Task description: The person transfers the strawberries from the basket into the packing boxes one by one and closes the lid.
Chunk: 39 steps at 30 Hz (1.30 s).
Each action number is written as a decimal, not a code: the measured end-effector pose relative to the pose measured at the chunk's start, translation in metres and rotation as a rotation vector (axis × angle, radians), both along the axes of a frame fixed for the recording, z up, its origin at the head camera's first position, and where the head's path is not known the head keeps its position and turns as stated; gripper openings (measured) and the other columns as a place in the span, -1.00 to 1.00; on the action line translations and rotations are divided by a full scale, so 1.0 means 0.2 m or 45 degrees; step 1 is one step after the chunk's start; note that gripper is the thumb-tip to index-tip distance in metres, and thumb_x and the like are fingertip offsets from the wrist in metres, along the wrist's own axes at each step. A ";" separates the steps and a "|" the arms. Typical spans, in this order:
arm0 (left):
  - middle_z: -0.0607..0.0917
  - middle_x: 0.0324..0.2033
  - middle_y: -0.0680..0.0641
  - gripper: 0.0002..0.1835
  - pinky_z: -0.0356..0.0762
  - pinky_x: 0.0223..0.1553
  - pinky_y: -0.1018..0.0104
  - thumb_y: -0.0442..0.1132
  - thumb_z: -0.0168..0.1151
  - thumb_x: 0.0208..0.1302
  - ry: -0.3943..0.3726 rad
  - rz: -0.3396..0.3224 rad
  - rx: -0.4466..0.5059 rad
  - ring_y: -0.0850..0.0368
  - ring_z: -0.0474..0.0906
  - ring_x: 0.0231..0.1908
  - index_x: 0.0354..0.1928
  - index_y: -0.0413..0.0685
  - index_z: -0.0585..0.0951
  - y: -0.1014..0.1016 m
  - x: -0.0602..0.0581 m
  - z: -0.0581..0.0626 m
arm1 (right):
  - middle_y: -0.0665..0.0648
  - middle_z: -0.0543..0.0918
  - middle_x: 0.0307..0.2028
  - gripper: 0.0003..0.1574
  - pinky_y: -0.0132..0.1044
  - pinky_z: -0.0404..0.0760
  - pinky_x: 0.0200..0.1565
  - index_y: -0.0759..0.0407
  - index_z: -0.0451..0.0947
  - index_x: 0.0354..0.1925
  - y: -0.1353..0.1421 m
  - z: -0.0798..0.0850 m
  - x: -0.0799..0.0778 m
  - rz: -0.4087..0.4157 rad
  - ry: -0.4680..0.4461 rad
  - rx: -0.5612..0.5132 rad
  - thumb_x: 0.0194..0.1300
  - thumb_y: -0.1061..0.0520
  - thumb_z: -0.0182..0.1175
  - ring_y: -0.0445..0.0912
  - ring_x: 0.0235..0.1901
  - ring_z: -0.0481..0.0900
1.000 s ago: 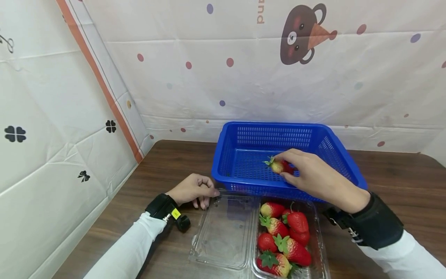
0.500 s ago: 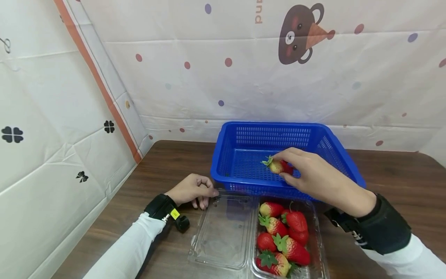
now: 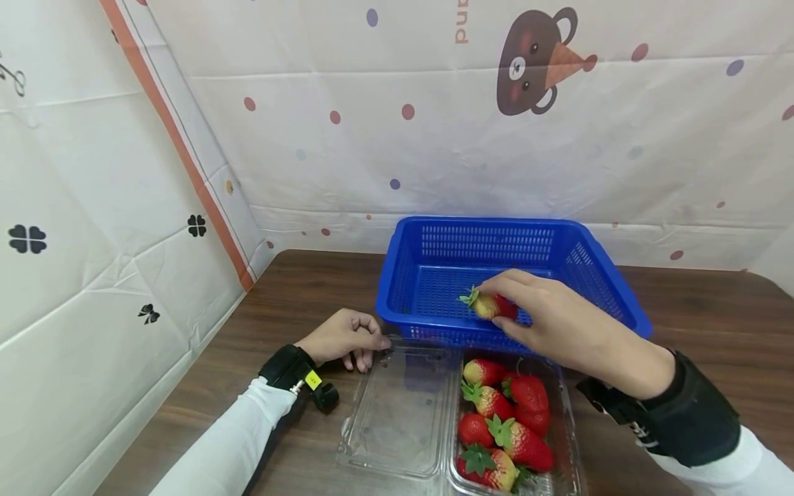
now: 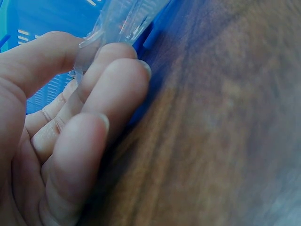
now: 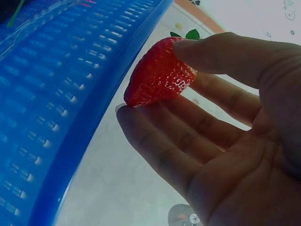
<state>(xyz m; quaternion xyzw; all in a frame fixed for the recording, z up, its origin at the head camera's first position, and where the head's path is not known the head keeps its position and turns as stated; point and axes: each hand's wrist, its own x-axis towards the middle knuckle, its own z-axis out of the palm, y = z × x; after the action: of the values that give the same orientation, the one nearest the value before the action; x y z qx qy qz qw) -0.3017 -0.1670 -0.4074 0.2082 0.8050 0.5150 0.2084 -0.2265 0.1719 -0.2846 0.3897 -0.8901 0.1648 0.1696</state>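
My right hand (image 3: 555,324) pinches a red strawberry (image 3: 494,306) with pale shoulders and a green leafy cap, above the near side of a blue perforated basket (image 3: 428,282). Seen from the right wrist, thumb and fingertips press that strawberry (image 5: 157,75) from either side. The clear plastic lid (image 3: 397,417) lies folded out to the left of its box (image 3: 572,441). At the lid's far left corner, my left hand (image 3: 344,335) grips the edge; the left wrist view has the thin clear plastic (image 4: 89,52) between thumb and fingers. Several strawberries (image 3: 527,444) fill the box.
The box and lid stand close against the basket's near wall on a brown wood-grain table (image 3: 248,406). A white printed sheet (image 3: 347,158) rises behind the table and along its left side. Each wrist wears a black camera strap (image 3: 676,406).
My right hand has shifted slightly left and nearer with the strawberry still pinched. The left hand keeps its place on the lid corner.
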 end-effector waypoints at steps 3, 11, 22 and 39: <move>0.66 -0.69 -0.06 -0.68 0.50 -0.75 0.43 0.00 0.36 0.17 -0.007 0.001 0.000 0.12 0.57 -0.69 -0.33 -0.13 0.60 0.00 0.00 0.00 | 0.07 0.63 -0.06 -0.47 -0.14 0.70 -0.18 0.15 0.55 0.02 -0.01 0.00 0.01 0.005 -0.013 0.002 0.03 0.30 0.43 -0.13 -0.11 0.58; 0.66 -0.68 -0.07 -0.68 0.50 -0.75 0.43 0.01 0.37 0.16 -0.008 0.005 -0.002 0.12 0.57 -0.69 -0.34 -0.12 0.60 0.00 0.00 0.01 | 0.06 0.63 -0.06 -0.46 -0.14 0.70 -0.16 0.16 0.54 0.03 -0.01 0.01 0.03 0.019 -0.024 0.011 0.04 0.29 0.43 -0.13 -0.10 0.59; 0.66 -0.68 -0.07 -0.68 0.50 -0.75 0.42 0.01 0.38 0.15 -0.005 0.012 -0.007 0.11 0.57 -0.69 -0.34 -0.11 0.60 0.00 0.01 0.01 | 0.00 0.60 -0.08 -0.45 -0.25 0.70 -0.21 0.12 0.54 0.03 -0.02 0.03 0.07 0.069 -0.079 0.053 0.03 0.30 0.42 -0.21 -0.20 0.56; 0.66 -0.68 -0.08 -0.66 0.50 -0.75 0.41 0.04 0.38 0.14 -0.010 0.010 -0.008 0.11 0.57 -0.69 -0.34 -0.11 0.60 0.00 0.01 0.01 | -0.06 0.58 -0.11 -0.50 -0.29 0.70 -0.23 0.03 0.53 0.03 -0.03 0.04 0.10 0.118 -0.168 0.126 0.11 0.24 0.39 -0.25 -0.25 0.54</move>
<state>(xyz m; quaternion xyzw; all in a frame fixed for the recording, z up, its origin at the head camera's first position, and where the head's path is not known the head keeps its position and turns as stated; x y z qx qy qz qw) -0.2999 -0.1664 -0.4046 0.2022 0.8067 0.5141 0.2101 -0.2066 0.1656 -0.2771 0.4265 -0.8875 0.1536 0.0832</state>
